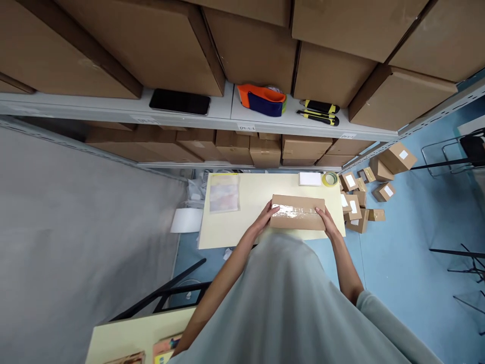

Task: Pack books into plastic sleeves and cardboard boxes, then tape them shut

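A brown cardboard box (298, 222) with clear shiny tape along its top is held between my two hands, over the front part of the pale yellow table (257, 189). My left hand (265, 215) grips its left end, thumb on top. At the right end my right hand (326, 220) holds it the same way, fingers wrapped round the side. The box's underside is hidden, so I cannot tell whether it touches the table. Behind it lie a stack of white labels (309, 179) and a tape roll (330, 178). A clear plastic bag (224, 193) lies to the left.
A metal shelf (223, 108) full of cartons rises ahead, bearing a phone (180, 101), an orange-and-blue tape dispenser (262, 99) and cutter knives (320, 112). Labelled parcels (354, 207) are heaped on the floor to the right. Another table (146, 328) stands at lower left.
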`<state>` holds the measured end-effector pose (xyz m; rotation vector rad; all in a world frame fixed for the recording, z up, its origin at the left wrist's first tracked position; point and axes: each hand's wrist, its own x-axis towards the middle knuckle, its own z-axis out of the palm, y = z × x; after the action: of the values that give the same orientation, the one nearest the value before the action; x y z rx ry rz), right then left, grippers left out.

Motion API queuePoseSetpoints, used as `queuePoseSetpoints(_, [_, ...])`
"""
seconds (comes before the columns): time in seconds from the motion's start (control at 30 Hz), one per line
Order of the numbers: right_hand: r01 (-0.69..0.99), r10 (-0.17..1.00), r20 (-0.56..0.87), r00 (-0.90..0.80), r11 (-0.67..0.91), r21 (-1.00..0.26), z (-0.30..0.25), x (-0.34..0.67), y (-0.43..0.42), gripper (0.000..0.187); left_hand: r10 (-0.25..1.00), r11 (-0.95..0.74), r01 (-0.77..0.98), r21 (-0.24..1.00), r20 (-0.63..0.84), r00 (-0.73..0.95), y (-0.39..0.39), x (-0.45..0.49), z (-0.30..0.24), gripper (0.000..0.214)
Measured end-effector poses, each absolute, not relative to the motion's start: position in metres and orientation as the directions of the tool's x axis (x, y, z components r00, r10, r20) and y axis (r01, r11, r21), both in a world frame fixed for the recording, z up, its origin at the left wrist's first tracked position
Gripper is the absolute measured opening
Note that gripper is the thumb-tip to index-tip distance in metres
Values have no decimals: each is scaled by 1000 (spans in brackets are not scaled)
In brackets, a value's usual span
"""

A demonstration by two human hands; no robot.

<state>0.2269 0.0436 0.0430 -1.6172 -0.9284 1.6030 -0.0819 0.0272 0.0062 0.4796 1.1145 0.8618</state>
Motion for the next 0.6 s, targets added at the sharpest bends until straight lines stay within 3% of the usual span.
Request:
queuePoseSetpoints(0.3, [105,886,-448,-115,-438,-893,21,198,67,70,812,543,-291,787,-581,-56,16,-104,-18,77])
queuePoseSetpoints(0.43, [199,881,-467,-71,-446,-873,2,203,63,77,794,550,-290,783,-598,-110,10,-98,-28,74])
queuePoseSetpoints(0.6, [481,964,-257,62,-254,-839,4,196,70,96,798,525,-234,818,-569,-198,11,-100,-36,81])
